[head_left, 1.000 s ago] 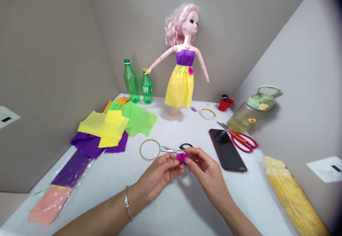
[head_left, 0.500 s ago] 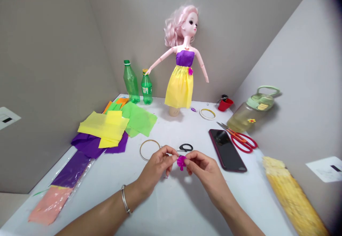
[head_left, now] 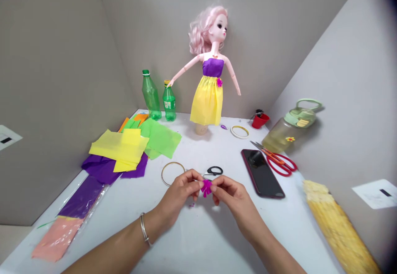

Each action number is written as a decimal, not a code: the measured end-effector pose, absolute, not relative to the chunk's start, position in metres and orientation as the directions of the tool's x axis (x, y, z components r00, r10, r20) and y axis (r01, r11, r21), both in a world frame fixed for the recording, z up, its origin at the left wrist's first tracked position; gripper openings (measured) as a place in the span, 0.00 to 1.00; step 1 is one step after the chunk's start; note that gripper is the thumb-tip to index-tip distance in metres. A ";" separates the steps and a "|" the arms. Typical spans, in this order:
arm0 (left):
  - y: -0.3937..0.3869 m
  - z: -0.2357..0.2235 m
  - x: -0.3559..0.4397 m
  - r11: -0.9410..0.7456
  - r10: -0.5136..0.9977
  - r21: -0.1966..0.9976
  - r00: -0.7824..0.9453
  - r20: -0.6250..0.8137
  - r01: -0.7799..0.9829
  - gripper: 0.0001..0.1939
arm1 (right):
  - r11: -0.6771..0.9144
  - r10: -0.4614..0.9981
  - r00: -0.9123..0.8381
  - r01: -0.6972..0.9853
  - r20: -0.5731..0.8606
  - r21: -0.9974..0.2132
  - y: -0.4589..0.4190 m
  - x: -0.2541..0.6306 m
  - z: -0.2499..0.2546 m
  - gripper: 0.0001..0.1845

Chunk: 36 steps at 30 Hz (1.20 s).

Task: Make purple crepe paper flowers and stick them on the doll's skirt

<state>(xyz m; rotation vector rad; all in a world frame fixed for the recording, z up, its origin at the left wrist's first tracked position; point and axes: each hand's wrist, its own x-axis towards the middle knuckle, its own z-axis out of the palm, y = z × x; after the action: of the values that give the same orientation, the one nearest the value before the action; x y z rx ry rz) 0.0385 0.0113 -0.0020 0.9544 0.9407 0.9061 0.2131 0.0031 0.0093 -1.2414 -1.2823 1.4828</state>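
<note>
Here, magenta ruffle (head_left: 206, 188) in left grip (head_left: 185, 189) and right grip (head_left: 228, 191).

From my end: doll (head_left: 206, 102) far centre on the table (head_left: 198, 245), bottles (head_left: 151, 100) to its left, sheets (head_left: 119, 147) nearer left, phone (head_left: 262, 174) right, flower (head_left: 206, 188) before the doll.

One head-worn camera looks forward and down across the white surface (head_left: 195, 241) to the back wall (head_left: 149, 21). The left hand (head_left: 180, 193) and right hand (head_left: 234, 195) are near, below centre; the doll (head_left: 206, 100) stands farther off, between side walls (head_left: 52, 67).
</note>
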 end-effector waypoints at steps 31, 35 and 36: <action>0.010 0.001 0.040 0.394 0.898 0.861 0.334 -0.286 -0.322 0.06 | -0.344 0.923 -0.254 -0.204 -0.290 -0.916 0.008 0.216 0.004 0.12; 0.012 0.000 0.039 0.346 0.911 0.912 0.312 -0.271 -0.219 0.07 | -0.280 0.944 -0.214 -0.125 -0.249 -0.952 0.008 0.216 0.004 0.13; 0.013 0.001 0.039 0.323 0.915 0.930 0.307 -0.260 -0.173 0.07 | -0.255 0.951 -0.202 -0.089 -0.233 -0.963 0.008 0.216 0.004 0.13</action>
<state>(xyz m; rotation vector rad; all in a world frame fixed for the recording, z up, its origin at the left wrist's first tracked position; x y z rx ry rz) 0.0387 0.0125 0.0013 0.9539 0.9748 0.8873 0.2164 0.0080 0.0043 -1.2039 -1.1331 1.5876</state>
